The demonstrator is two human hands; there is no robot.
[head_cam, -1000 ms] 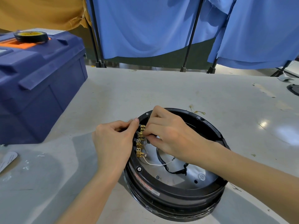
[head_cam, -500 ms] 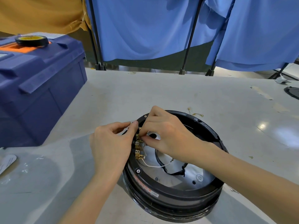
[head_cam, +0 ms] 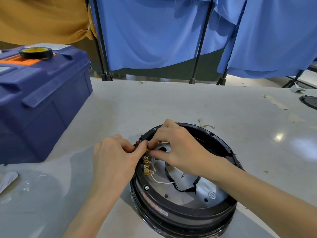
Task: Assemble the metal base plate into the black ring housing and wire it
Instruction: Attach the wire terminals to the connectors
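Both left hand (head_cam: 113, 162) and right hand (head_cam: 180, 148) fingers pinch the terminal row (head_cam: 147, 164), running near-to-far inside black ring housing (head_cam: 181, 214).

Grey table (head_cam: 171, 103) carried blue toolbox (head_cam: 39, 100) at left, black ring housing (head_cam: 180, 215) near front, wire scraps (head_cam: 206, 125) just behind it.

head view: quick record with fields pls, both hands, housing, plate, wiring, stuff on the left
left hand: pinches the black ring housing rim beside the terminal row
right hand: pinches at the top of the brass terminals
metal base plate: lies inside the housing
white wire: runs from the lower terminals across the plate
blue toolbox: left on the table, tape roll on its lid
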